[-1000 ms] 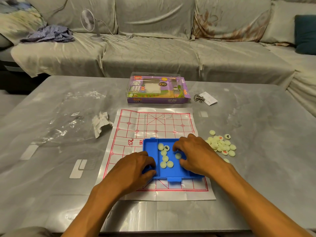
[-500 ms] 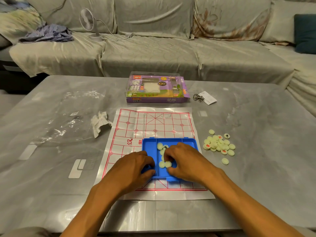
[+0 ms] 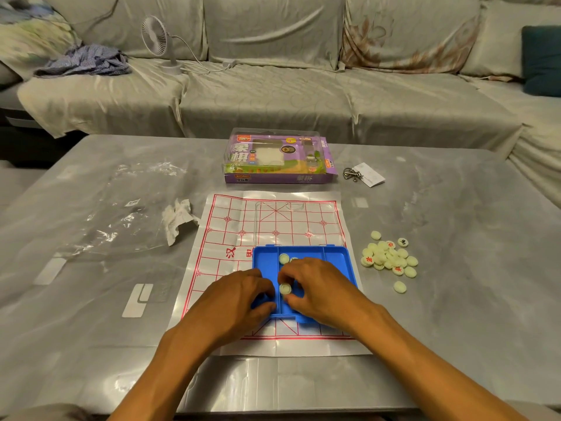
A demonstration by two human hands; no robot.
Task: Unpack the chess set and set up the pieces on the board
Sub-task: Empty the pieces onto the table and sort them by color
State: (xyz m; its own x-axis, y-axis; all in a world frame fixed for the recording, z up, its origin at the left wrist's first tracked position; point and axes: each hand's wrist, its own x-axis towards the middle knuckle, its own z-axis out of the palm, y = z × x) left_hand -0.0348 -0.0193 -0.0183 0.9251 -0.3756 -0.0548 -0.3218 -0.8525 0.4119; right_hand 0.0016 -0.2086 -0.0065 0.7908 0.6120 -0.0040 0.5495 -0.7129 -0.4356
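Blue tray (image 3: 340, 262) sits on the near half of the paper chess board (image 3: 230, 235), which lies flat on the grey counter (image 3: 455, 314). Left hand (image 3: 236, 296) grips the tray's near-left corner, fingers curled over its edge. Right hand (image 3: 318, 290) is inside the tray, fingers pinching a pale round piece (image 3: 285, 288) by the divider; another piece (image 3: 283, 258) lies just beyond the fingertips. Loose pile of pieces (image 3: 387, 258) on the counter right of the board, apart from both hands. Purple box (image 3: 279, 159) beyond the board; crumpled paper (image 3: 177, 218) and clear plastic bag (image 3: 121, 214) to the left.
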